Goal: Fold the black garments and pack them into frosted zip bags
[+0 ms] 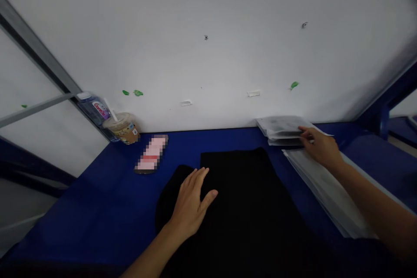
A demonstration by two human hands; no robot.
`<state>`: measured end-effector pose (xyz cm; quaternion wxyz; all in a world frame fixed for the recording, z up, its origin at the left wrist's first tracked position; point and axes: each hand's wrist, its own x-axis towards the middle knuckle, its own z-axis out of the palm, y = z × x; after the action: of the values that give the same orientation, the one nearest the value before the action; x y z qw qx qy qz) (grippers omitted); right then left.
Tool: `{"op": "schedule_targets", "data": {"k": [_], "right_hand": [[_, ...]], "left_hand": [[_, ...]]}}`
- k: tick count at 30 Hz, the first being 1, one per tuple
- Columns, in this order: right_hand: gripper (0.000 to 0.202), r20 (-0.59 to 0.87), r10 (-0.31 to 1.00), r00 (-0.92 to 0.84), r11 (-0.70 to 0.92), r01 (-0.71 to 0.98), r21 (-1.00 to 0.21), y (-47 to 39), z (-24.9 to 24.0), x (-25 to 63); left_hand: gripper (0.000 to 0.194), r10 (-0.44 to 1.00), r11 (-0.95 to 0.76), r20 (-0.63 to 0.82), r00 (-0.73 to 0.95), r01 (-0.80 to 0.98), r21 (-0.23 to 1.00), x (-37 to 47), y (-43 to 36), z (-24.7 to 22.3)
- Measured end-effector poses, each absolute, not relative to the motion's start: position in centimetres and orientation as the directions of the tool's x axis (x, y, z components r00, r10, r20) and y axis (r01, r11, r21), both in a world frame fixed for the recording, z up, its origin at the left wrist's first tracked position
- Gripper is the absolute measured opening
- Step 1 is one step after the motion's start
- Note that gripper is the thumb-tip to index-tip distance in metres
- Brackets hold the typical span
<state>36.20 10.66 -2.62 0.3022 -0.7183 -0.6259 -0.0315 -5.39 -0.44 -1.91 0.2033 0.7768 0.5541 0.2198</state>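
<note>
A piece of black cloth (241,200), seemingly a folded garment, lies on the blue table in front of me. My left hand (192,200) rests on its left part, palm down, fingers stretched out and thumb apart. To the right, a small pile of whitish, translucent plastic bags (276,127) lies against the wall. My right hand (317,145) is at that pile's right edge, its fingers curled in a pinch on a bag. Below my right hand and forearm is a second pile of larger translucent bags (322,186).
On the left stand a drink cup with a straw (122,128) and a labelled bottle (94,108). Next to them lies a phone (151,154) with a blurred-out screen. A white wall (228,65) closes off the back of the blue table (97,208). Blue frame bars (384,95) rise at right.
</note>
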Motion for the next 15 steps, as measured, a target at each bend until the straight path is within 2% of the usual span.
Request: {"op": "schedule_targets", "data": {"k": [4,7,11,15], "right_hand": [[0.021,0.453,0.872,0.185,-0.026,0.942,-0.335,9.6,-1.3,34.2],[0.025,0.43,0.896,0.111,0.041,0.943,-0.33,9.0,-0.9,31.0],[0.028,0.331,0.943,-0.028,0.159,0.912,-0.379,9.0,-1.7,26.7],[0.026,0.282,0.959,-0.034,0.166,0.872,-0.46,9.5,-2.5,25.0]], "left_hand": [[0.048,0.966,-0.257,0.13,0.224,0.764,0.592,-5.8,0.2,-1.1],[0.034,0.978,-0.205,0.15,0.143,0.782,0.589,-5.9,2.2,0.2],[0.023,0.989,-0.141,0.125,0.084,0.818,0.558,-5.6,6.4,1.2],[0.024,0.996,-0.084,0.02,0.087,0.84,0.536,-5.2,9.8,0.7]]}}
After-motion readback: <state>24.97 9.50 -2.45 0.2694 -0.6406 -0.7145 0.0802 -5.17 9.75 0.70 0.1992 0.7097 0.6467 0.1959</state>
